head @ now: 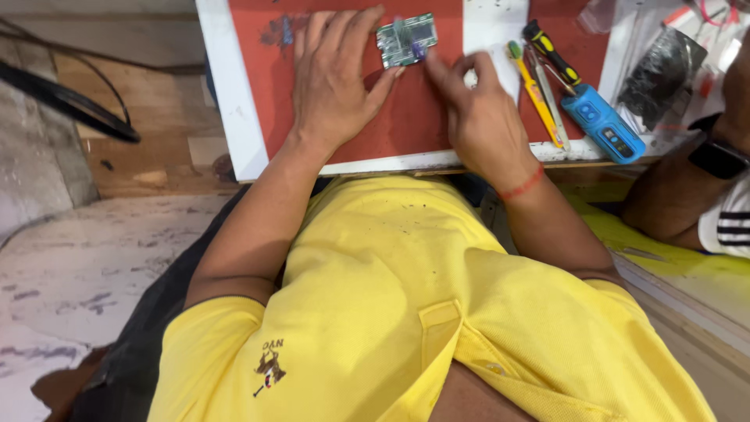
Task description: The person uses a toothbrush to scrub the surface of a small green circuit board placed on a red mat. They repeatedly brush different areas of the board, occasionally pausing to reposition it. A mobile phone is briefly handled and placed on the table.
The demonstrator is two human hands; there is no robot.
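Left hand [337, 82] lies flat and empty on the red mat [406, 125], fingertips steadying the small green circuit board [405, 40]; our right hand [476, 109] pinches at its edge (blurred). We judge it light, stiff, fragile: hold by edges.

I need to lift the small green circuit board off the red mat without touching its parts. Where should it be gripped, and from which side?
Probably by its two short edges, pinched from above. The green circuit board lies flat on the red mat, components upward. The left hand rests against its left edge, and the right hand fingertips reach its lower right corner, so the top edge is the freest approach.
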